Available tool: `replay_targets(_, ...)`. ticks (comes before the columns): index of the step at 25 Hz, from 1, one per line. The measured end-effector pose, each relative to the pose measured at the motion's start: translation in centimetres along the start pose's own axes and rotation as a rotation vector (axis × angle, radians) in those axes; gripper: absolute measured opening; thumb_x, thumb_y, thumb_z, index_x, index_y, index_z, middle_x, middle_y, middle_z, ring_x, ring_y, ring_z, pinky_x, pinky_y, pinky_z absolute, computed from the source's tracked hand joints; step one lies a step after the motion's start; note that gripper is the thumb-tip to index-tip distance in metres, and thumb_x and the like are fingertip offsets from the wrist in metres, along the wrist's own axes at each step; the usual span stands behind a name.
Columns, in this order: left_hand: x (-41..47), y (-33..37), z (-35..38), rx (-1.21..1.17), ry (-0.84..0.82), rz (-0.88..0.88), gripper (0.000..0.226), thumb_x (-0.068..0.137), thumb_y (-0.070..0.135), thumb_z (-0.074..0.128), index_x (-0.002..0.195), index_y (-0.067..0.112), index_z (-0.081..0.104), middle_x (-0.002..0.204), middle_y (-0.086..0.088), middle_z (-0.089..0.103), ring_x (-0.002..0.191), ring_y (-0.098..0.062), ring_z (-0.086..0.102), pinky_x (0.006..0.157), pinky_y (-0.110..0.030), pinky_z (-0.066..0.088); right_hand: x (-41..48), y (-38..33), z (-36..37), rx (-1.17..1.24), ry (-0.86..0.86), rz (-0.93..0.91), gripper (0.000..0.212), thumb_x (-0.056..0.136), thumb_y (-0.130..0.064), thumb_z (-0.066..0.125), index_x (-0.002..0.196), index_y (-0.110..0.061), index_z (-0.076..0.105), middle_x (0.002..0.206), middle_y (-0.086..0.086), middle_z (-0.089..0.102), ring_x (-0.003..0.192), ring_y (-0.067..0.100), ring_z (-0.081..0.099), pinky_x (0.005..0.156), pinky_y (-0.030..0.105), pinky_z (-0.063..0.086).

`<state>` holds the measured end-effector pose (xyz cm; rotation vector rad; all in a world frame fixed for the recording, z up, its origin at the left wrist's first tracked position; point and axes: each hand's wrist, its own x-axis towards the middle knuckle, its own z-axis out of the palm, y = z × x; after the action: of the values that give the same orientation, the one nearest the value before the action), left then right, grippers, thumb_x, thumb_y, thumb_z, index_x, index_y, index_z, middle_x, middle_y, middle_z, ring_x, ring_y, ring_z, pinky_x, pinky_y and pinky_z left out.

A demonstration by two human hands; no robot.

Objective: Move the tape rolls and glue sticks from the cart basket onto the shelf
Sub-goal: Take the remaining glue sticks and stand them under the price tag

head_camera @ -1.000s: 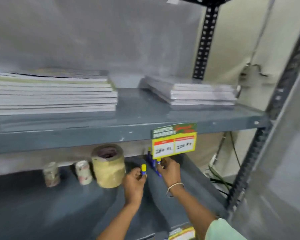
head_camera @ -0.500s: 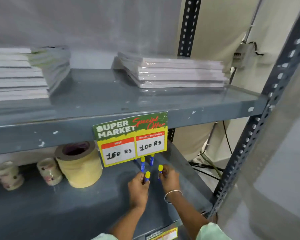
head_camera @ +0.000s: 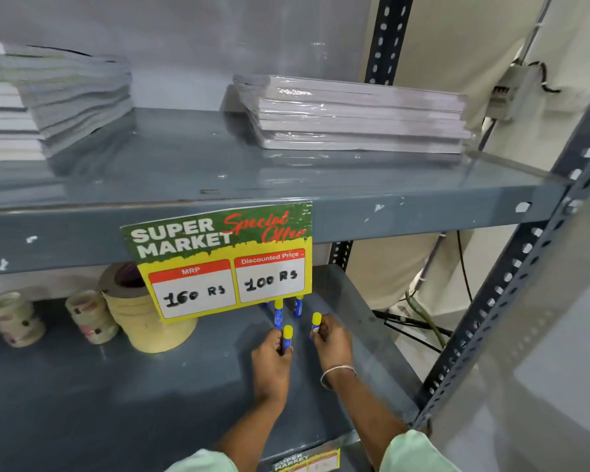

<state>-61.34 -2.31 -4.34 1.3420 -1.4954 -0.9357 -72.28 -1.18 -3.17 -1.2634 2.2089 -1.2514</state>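
Observation:
On the grey lower shelf (head_camera: 150, 396) my left hand (head_camera: 271, 357) grips a blue glue stick with a yellow cap (head_camera: 287, 335), held upright. My right hand (head_camera: 332, 342) grips a second glue stick (head_camera: 316, 322) just to its right. Behind them two more glue sticks (head_camera: 278, 313) stand upright, partly hidden by the price sign. To the left stand a tall stack of beige tape rolls (head_camera: 143, 318) and two small stacks of clear tape rolls (head_camera: 89, 316). The cart basket is out of view.
A yellow and green price sign (head_camera: 218, 260) hangs from the upper shelf edge (head_camera: 406, 216) over the lower shelf's opening. Stacks of notebooks (head_camera: 355, 114) lie on the upper shelf. A perforated metal upright (head_camera: 511, 301) stands at the right, with cables behind it.
The view has drawn closer and shifted left. Both hands stay on the lower shelf holding their glue sticks upright, the left one now set slightly nearer the front.

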Motion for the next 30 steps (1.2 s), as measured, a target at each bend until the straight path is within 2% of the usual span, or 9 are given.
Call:
replay_targets(3,0.0,-0.3,-0.1,-0.045,-0.019,-0.005,0.027,0.078,0.000,0.065,0.067,0.022,0.053,0.057,0.004,0.059,0.058,-0.013,0.058,0.063,-0.033,0.052,-0.3,0.1,-0.4,0.086,-0.040,0.054,0.019,0.077,0.007,0.063,0.090,-0.008,0.061,0.081,0.014,0.067,0.075,0.017,0.058,0.065,0.022,0.045)
replay_targets(6,-0.3,-0.5,-0.5,-0.150,-0.023,-0.055,0.031,0.070,-0.010,0.069,0.084,0.017,0.060,0.070,0.011,0.062,0.063,0.007,0.062,0.063,-0.006,0.049,-0.8,-0.9,-1.2,0.247,-0.015,0.102,0.057,0.074,0.003,0.071,0.125,0.001,0.045,0.107,0.013,0.062,0.095,0.021,0.058,0.072,0.001,0.041)
replay_targets(9,-0.3,-0.4,-2.8,-0.229,0.037,-0.084,0.051,0.065,-0.008,0.075,0.111,0.003,0.056,0.098,-0.003,0.058,0.088,-0.012,0.059,0.080,-0.027,0.051,-0.3,-3.9,-2.2,0.265,0.169,0.006,0.070,0.071,-0.007,0.076,0.132,-0.004,0.042,0.133,0.011,0.050,0.125,0.026,0.044,0.100,0.026,0.039)
replay_targets(11,-0.3,0.0,-5.5,-0.219,0.106,-0.051,0.056,0.065,-0.001,0.078,0.115,0.005,0.053,0.106,-0.005,0.055,0.093,-0.020,0.057,0.079,-0.030,0.051,-0.3,-7.7,-2.1,0.171,0.236,-0.139,0.052,0.072,-0.012,0.070,0.120,-0.003,0.052,0.123,0.018,0.058,0.118,0.033,0.049,0.094,0.027,0.038)
replay_targets(15,-0.5,1.8,-14.5,-0.225,0.301,0.022,0.037,0.074,0.008,0.073,0.105,0.014,0.055,0.099,-0.005,0.058,0.088,-0.020,0.059,0.063,-0.004,0.045,-4.7,-18.0,1.4,-0.112,-0.041,-0.217,0.030,0.089,-0.003,0.045,0.117,0.002,0.051,0.115,0.027,0.060,0.104,0.035,0.061,0.086,0.037,0.048)
replay_targets(17,-1.3,1.5,-21.2,-0.261,0.420,0.030,0.028,0.078,0.010,0.069,0.100,0.019,0.055,0.090,0.002,0.059,0.081,-0.009,0.059,0.066,-0.006,0.045,-8.6,-23.3,5.0,0.199,-0.075,-0.389,0.028,0.084,0.001,0.058,0.111,0.002,0.056,0.107,0.026,0.062,0.096,0.026,0.059,0.085,0.039,0.048)
replay_targets(22,-8.4,-4.9,-40.0,-0.324,0.778,-0.064,0.014,0.084,0.011,0.063,0.085,0.023,0.057,0.078,0.005,0.060,0.064,0.005,0.057,0.070,-0.029,0.053,-23.3,-33.1,17.7,0.602,-0.425,-0.551,0.028,0.077,0.006,0.065,0.100,-0.008,0.060,0.078,0.011,0.056,0.062,-0.001,0.052,0.060,0.003,0.044)
replay_targets(26,-19.3,-15.9,-55.1,-0.304,0.978,-0.410,0.036,0.085,-0.002,0.057,0.058,0.021,0.053,0.049,0.005,0.056,0.055,-0.017,0.050,0.060,-0.030,0.047,-38.0,-35.5,29.9,0.496,-0.823,-0.556,0.020,0.074,0.010,0.065,0.093,0.002,0.062,0.056,-0.002,0.050,0.053,-0.012,0.054,0.054,0.002,0.040)
replay_targets(30,-31.5,-27.7,-62.2,-0.239,0.947,-0.923,0.038,0.074,0.012,0.067,0.044,0.015,0.045,0.018,0.007,0.040,0.029,-0.008,0.043,0.029,-0.011,0.031,-50.9,-31.3,40.2,0.143,-1.196,-0.511,0.014,0.071,0.009,0.066,0.077,-0.003,0.069,0.060,0.009,0.060,0.058,0.006,0.055,0.055,0.020,0.040)
